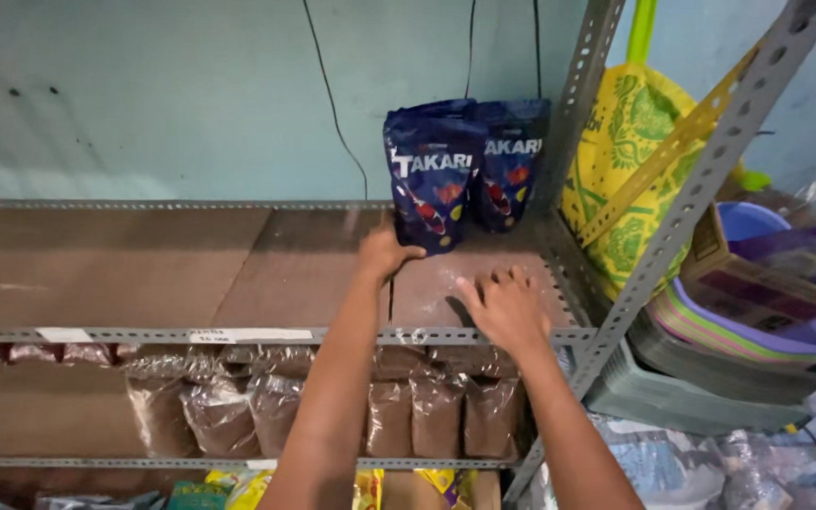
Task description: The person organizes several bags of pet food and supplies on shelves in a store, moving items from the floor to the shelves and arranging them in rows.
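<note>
Head view: looks down on a metal rack with brown board shelves against a pale blue-green wall.
Front pouch: dark blue stand-up pouch with a fish picture, upright at the back right of the upper shelf, near the wall.
Second pouch: same kind, upright just behind and to the right of the first, partly hidden by it, close to the rack's corner post.
Left hand: at the foot of the front pouch, touching its lower left edge; fingers curled, thumb pointing toward the pouch base. Cannot tell if it truly pinches the pouch or only rests against it.
Right hand: flat on the shelf board, palm down, fingers spread, in front of the pouches and apart from them; holds nothing.
Shelf edge: perforated grey steel rail with white label strips stuck on.
Lower shelf: row of clear bags of brown pellets, standing side by side below the hands.
Bottom shelf: yellow and mixed-colour packets, only the tops show.
Right of rack: yellow patterned sack leaning behind a diagonal brace; stack of coloured plastic trays; grey trays beneath.
Wall: black cables hanging down.
</note>
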